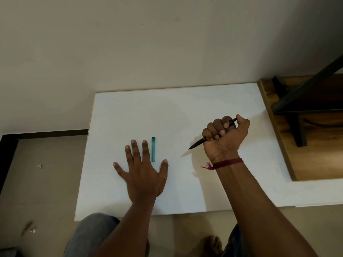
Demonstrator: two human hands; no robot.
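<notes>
With the pen [196,143] clenched fist-wise in the right hand [225,138] and the ruler [153,149] lying unheld beside the flat, spread left hand [143,171], a crooked line could be drawn

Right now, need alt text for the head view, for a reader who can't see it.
A person's right hand grips a slim black pen in its fist above a large white rectangular sheet, tip pointing left. The left hand rests flat on the sheet, fingers spread, with a short teal translucent plastic strip lying beside its index finger.
</notes>
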